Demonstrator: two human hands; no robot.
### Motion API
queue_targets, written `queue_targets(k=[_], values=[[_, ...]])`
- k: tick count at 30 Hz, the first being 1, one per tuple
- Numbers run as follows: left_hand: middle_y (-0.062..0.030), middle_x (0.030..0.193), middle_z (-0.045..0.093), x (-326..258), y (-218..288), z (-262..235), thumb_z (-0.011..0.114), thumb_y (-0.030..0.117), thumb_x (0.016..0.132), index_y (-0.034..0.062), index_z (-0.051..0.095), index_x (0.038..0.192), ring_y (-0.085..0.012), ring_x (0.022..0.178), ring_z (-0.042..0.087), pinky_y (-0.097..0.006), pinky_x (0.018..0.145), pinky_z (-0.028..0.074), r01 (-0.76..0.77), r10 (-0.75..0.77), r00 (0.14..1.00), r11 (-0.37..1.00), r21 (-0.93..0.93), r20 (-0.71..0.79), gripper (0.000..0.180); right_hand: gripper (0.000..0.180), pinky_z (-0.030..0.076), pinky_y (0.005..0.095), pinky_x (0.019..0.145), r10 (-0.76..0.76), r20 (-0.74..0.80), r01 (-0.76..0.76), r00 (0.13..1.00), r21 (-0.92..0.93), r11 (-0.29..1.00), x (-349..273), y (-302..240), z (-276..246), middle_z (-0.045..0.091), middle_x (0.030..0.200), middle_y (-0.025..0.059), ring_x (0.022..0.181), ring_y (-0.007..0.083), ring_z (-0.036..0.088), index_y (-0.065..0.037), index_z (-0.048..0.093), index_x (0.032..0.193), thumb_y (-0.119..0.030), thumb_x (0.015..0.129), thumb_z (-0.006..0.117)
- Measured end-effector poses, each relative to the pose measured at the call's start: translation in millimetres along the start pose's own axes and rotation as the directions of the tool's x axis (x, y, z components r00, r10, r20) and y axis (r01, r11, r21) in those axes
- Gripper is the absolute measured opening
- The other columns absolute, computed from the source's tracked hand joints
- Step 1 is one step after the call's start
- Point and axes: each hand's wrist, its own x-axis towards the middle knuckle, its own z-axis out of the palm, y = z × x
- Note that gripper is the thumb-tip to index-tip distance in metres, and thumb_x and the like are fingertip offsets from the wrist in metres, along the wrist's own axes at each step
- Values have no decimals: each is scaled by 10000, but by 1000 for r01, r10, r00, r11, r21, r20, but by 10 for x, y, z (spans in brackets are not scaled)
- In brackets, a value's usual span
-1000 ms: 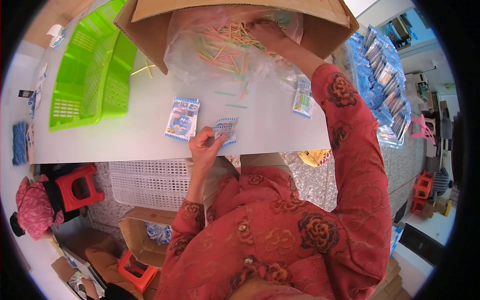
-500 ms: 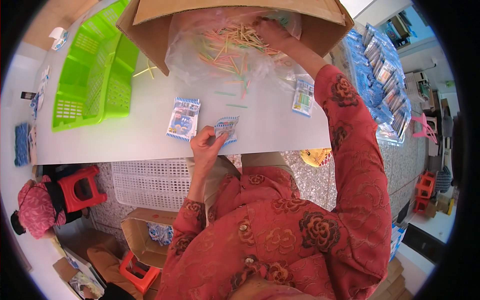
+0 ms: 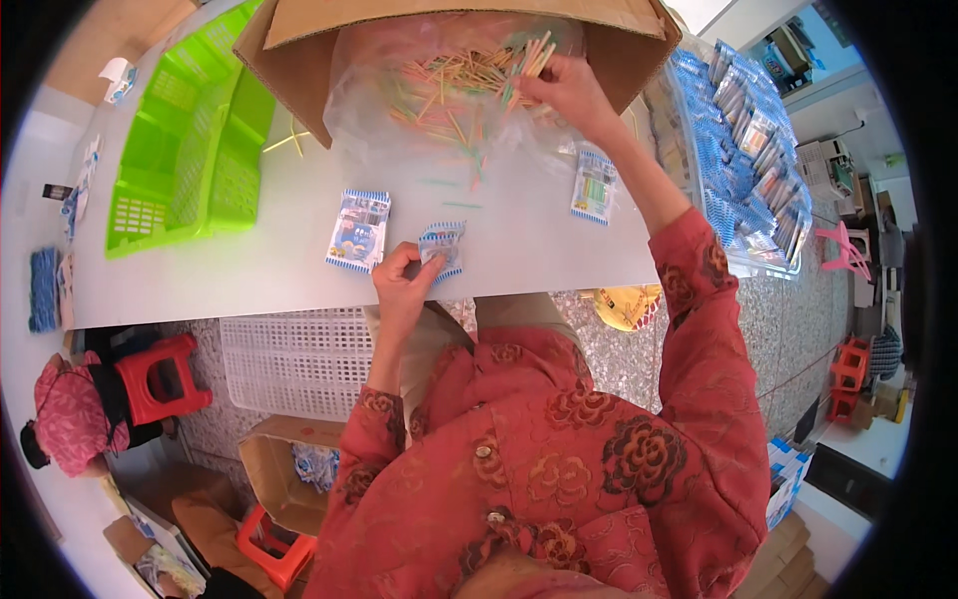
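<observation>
While my left hand (image 3: pixel 404 283) is pinching a small blue-and-white packet (image 3: pixel 442 246) at the near edge of the white table (image 3: pixel 269 265), fingers closed on its lower left corner, my right hand (image 3: pixel 571 92) is reaching into the clear plastic bag (image 3: pixel 399 130) that is spilling out of the tilted cardboard box (image 3: pixel 439 18) at the far edge. My right fingers are clamped together on a small bunch of thin coloured sticks (image 3: pixel 529 60), and the bunch is standing up above the loose heap of sticks (image 3: pixel 449 90) lying inside the bag. Just left of the packet I am holding, a second, larger blue-and-white packet (image 3: pixel 358 230) is lying flat on the table, near but not touching it. Another packet (image 3: pixel 594 187) with coloured sticks inside is lying under my right forearm, toward the table's right side. A green plastic basket (image 3: pixel 185 150) is sitting on the far left part of the table. Along the right edge, a stack of finished blue packets (image 3: pixel 743 120) is piling up. Below the near edge, a white plastic crate (image 3: pixel 289 359) is resting on the floor.
</observation>
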Motion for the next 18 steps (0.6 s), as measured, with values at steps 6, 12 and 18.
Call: queue_targets(k=[6,12,18], values=[[78,698,486,29,-45,24,672,-11,785,-3,625,788,-1,612,367,-171,528,293,-2,3,1000,998,-63,18,47,141,436,287,539,-62,20,62,998,8,998,-648,352,446,563,624,67,565,105,508,2,613,827,-128,787,652],[66,659,521,13,53,39,709,16,767,8,600,746,-1,602,396,-172,527,320,-6,7,1000,997,-76,10,112,70,395,222,579,-21,94,17,995,46,999,-906,553,676,506,685,-36,640,46,453,-26,595,832,-79,811,636],[88,670,452,-2,68,42,674,2,789,19,576,723,1,593,335,-173,515,264,-17,18,1000,999,-44,10,119,82,392,221,547,13,95,-23,995,101,995,-838,521,580,516,644,-35,597,46,454,-22,598,831,-98,830,626]])
